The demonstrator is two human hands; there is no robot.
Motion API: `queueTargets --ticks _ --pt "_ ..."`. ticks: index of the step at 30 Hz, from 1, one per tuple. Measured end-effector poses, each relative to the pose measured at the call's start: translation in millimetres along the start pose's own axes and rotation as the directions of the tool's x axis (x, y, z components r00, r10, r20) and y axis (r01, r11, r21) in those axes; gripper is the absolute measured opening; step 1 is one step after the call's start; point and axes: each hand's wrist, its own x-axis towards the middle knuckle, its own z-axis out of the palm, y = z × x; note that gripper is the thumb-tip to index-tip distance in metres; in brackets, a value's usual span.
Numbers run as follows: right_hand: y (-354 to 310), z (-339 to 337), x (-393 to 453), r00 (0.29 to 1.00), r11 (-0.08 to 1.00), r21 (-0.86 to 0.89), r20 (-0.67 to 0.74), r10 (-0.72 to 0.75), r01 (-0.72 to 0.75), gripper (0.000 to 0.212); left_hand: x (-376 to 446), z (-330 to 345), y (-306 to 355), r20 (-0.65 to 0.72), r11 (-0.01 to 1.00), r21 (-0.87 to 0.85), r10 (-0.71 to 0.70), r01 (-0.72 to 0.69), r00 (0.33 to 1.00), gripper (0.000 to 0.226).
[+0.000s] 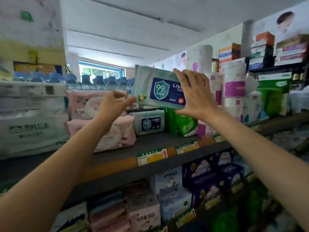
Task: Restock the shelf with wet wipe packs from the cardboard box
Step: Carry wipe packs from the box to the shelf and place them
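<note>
1. The right hand holds one wet wipe pack up in the air, above the dark shelf. The thumb is under the lower edge of the pack and the other fingers lie spread over its front and top, so the grip is closed on it

2. The left hand is just beside the lower left corner of the same pack. Its fingers are half curled and loosely parted; the thumb tip seems to touch the corner, but I cannot tell if it really grips

3. Already done, as it looks: one pack of the same kind stands on the shelf, directly below the held one, between the pink packs and the green packs

4. In front of that standing pack the shelf is bare, so I judge there is place for more packs and the restocking is at an early or middle stage

5. The cardboard box is not in view, so how many packs are left cannot be said
</note>
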Motion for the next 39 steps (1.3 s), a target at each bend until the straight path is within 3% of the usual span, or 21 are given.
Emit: queueTargets --ticks 2,7,12,17,22,31,35,39 --pt "13 21 18 0.995 0.992 -0.073 -0.02 -0.101 0.099 0.112 16 1 -5 -0.008 0.99 0.141 0.028 -0.026 1.0 0.053" --pt "36 82 59 0.969 0.969 -0.029 -0.034 -0.246 0.245 0.104 56 23 -10 0.185 0.902 0.41 0.062 -0.134 0.981 0.066" --pt "40 144 95 0.956 0.954 0.06 -0.021 -0.293 0.294 0.11 88 45 -31 0.147 0.682 0.707 0.118 -0.188 0.982 0.074" --pt "38 194 117 0.945 0.938 0.122 -0.03 -0.324 0.326 0.117 110 53 -46 0.215 0.311 0.908 0.234 -0.282 0.948 0.061" --pt "31 224 124 0.933 0.937 0.144 0.124 -0.338 0.32 0.122 120 67 -53 0.243 0.201 0.942 0.148 -0.27 0.959 0.06" --pt "41 209 135 0.889 0.924 0.258 0.29 -0.354 0.283 0.114 126 75 -48 0.232 0.155 0.956 0.115 -0.248 0.966 0.048" --pt "42 200 132 0.902 0.949 0.214 0.317 -0.292 0.232 0.112 120 74 -46 0.226 0.263 0.933 0.104 -0.246 0.969 0.051" --pt "35 183 115 0.923 0.964 0.188 0.301 -0.24 0.189 0.103 106 66 -41 0.241 0.346 0.891 0.188 -0.294 0.952 0.045"
